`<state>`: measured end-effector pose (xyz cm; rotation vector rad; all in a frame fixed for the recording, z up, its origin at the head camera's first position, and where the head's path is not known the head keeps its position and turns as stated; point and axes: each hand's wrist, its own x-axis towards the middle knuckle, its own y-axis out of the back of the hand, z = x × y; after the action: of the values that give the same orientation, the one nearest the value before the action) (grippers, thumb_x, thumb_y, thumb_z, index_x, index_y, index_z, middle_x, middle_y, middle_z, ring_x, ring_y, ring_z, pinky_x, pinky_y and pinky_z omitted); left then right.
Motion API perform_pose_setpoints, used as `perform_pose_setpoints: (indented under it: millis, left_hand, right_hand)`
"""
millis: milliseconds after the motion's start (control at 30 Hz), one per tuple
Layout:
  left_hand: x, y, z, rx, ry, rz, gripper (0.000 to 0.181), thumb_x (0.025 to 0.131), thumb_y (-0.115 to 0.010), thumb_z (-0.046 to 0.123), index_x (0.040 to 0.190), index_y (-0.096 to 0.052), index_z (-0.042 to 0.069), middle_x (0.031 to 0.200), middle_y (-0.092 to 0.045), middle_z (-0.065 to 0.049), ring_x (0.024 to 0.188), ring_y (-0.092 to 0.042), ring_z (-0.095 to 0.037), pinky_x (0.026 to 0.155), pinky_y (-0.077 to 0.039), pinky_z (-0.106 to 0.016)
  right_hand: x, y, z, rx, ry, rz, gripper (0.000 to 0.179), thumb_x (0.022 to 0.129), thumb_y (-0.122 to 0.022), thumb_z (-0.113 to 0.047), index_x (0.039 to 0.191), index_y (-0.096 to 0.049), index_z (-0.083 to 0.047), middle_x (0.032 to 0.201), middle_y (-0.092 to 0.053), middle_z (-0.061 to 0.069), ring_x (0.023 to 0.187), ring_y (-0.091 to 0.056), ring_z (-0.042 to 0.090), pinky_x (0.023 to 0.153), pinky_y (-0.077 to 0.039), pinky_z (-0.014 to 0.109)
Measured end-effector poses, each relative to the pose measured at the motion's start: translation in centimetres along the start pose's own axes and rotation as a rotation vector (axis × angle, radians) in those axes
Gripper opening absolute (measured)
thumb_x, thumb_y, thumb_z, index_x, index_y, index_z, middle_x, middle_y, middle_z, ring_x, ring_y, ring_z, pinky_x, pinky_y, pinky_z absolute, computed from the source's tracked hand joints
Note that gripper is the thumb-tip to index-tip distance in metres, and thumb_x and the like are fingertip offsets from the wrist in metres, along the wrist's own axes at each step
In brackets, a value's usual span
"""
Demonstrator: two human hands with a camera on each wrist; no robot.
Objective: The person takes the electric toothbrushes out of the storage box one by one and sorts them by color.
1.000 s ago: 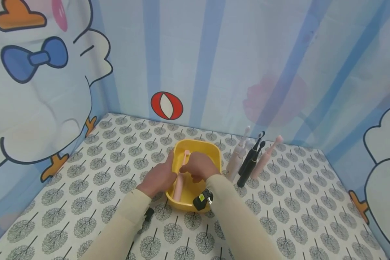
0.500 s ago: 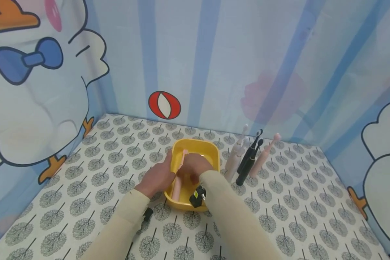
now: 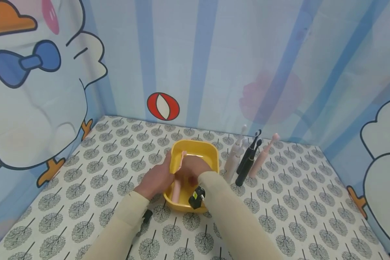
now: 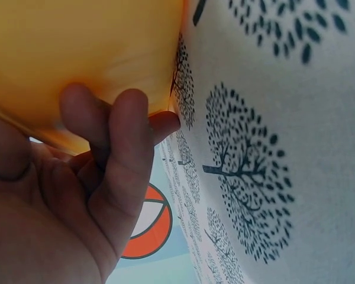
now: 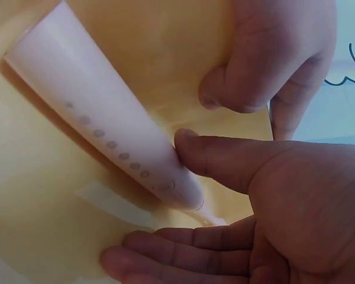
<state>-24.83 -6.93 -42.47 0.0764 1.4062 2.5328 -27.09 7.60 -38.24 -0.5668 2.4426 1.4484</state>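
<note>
A pink electric toothbrush [image 3: 176, 190] lies inside the yellow basin [image 3: 211, 150], along its left side with the brush head toward the far end. My left hand [image 3: 156, 180] grips the basin's left rim; the left wrist view shows its fingers against the outer wall. Inside the basin, my right hand [image 3: 195, 167] reaches over the toothbrush's neck. In the right wrist view the thumb [image 5: 210, 155] is right at the side of the handle [image 5: 106, 106], while the other fingers [image 5: 183, 251] extend fairly straight on the opposite side. The hand covers part of the neck in the head view.
Right of the basin stand several upright electric toothbrushes: white ones [image 3: 232, 162], black ones [image 3: 245, 169] and a pink one [image 3: 260, 162]. The tablecloth [image 3: 110, 213] has a tree print. Striped cartoon curtains [image 3: 182, 47] enclose the table.
My right hand has moved slightly left and down toward the toothbrush's neck. The left hand stays on the basin's rim, and the toothbrush lies about where it was.
</note>
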Motion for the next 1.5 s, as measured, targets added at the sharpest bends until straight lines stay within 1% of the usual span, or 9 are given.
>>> perform_pose_setpoints:
  millis: [167, 367, 633, 833, 1067, 1200, 1267, 1433, 1500]
  left_hand:
    - [0.0, 0.0, 0.0, 0.001, 0.002, -0.005, 0.084, 0.091, -0.049, 0.018, 0.157, 0.003, 0.009, 0.069, -0.055, -0.008, 0.055, -0.054, -0.021, 0.050, -0.043, -0.035]
    - [0.0, 0.0, -0.1, -0.016, 0.006, -0.007, 0.085, 0.091, -0.049, 0.017, 0.157, 0.004, 0.010, 0.069, -0.055, -0.008, 0.054, -0.054, -0.021, 0.050, -0.043, -0.035]
    - [0.1, -0.1, -0.1, -0.005, 0.008, -0.006, 0.085, 0.090, -0.049, 0.017, 0.157, 0.002, 0.010, 0.070, -0.055, -0.008, 0.055, -0.053, -0.020, 0.051, -0.043, -0.034]
    - [0.0, 0.0, 0.0, -0.004, 0.038, -0.026, 0.084, 0.092, -0.048, 0.019, 0.157, 0.003, 0.011, 0.072, -0.055, -0.009, 0.056, -0.053, -0.020, 0.053, -0.043, -0.034]
    - [0.0, 0.1, 0.1, -0.007, 0.044, -0.038, 0.084, 0.092, -0.048, 0.019, 0.157, 0.004, 0.012, 0.073, -0.056, -0.009, 0.057, -0.054, -0.021, 0.053, -0.043, -0.034]
    - [0.1, 0.1, 0.2, -0.013, 0.057, -0.051, 0.084, 0.092, -0.048, 0.020, 0.157, 0.005, 0.013, 0.073, -0.055, -0.009, 0.056, -0.054, -0.021, 0.053, -0.043, -0.034]
    - [0.1, 0.2, 0.2, -0.015, 0.064, -0.058, 0.084, 0.093, -0.048, 0.020, 0.157, 0.006, 0.013, 0.072, -0.055, -0.009, 0.056, -0.054, -0.021, 0.053, -0.043, -0.034]
    - [0.0, 0.3, 0.3, -0.019, 0.067, -0.063, 0.084, 0.093, -0.047, 0.020, 0.157, 0.006, 0.013, 0.072, -0.055, -0.010, 0.056, -0.054, -0.021, 0.053, -0.043, -0.035]
    - [0.0, 0.2, 0.3, -0.023, 0.062, -0.063, 0.084, 0.093, -0.047, 0.020, 0.157, 0.006, 0.013, 0.072, -0.055, -0.010, 0.056, -0.054, -0.021, 0.053, -0.043, -0.035]
  right_hand:
    - [0.3, 0.0, -0.2, -0.043, -0.056, -0.026, 0.018, 0.085, -0.066, -0.024, 0.083, -0.070, -0.007, 0.073, -0.068, 0.013, 0.066, -0.064, 0.026, 0.057, -0.049, 0.033]
    - [0.4, 0.1, -0.2, 0.011, -0.102, -0.036, 0.010, 0.084, -0.067, -0.016, 0.084, -0.069, -0.006, 0.074, -0.068, 0.011, 0.067, -0.064, 0.024, 0.067, -0.054, 0.038]
    - [0.3, 0.3, 0.3, 0.035, -0.075, -0.031, 0.007, 0.083, -0.066, -0.012, 0.084, -0.069, -0.006, 0.074, -0.067, 0.011, 0.064, -0.064, 0.023, 0.063, -0.053, 0.035]
    - [0.2, 0.4, 0.9, 0.098, -0.074, -0.032, 0.005, 0.082, -0.067, -0.011, 0.084, -0.069, -0.007, 0.078, -0.066, 0.009, 0.070, -0.063, 0.022, 0.066, -0.050, 0.032]
    - [0.3, 0.6, 1.3, 0.050, -0.081, -0.065, 0.007, 0.082, -0.065, -0.013, 0.083, -0.068, -0.006, 0.075, -0.068, 0.008, 0.069, -0.066, 0.021, 0.066, -0.053, 0.033]
    - [0.0, 0.8, 1.6, 0.040, -0.049, -0.036, 0.010, 0.082, -0.064, -0.014, 0.080, -0.067, -0.005, 0.072, -0.068, 0.008, 0.067, -0.067, 0.021, 0.066, -0.054, 0.034]
    - [-0.2, 0.9, 1.6, 0.036, -0.018, -0.003, 0.011, 0.082, -0.063, -0.015, 0.080, -0.066, -0.004, 0.071, -0.068, 0.008, 0.067, -0.067, 0.021, 0.065, -0.054, 0.034]
    - [-0.7, 1.2, 1.6, -0.004, 0.057, 0.089, 0.013, 0.084, -0.063, -0.017, 0.080, -0.063, -0.005, 0.068, -0.065, 0.006, 0.059, -0.062, 0.018, 0.055, -0.051, 0.029]
    - [-0.9, 1.2, 1.6, -0.028, 0.065, 0.122, 0.015, 0.085, -0.063, -0.019, 0.079, -0.062, -0.005, 0.066, -0.063, 0.005, 0.055, -0.058, 0.016, 0.051, -0.048, 0.026]
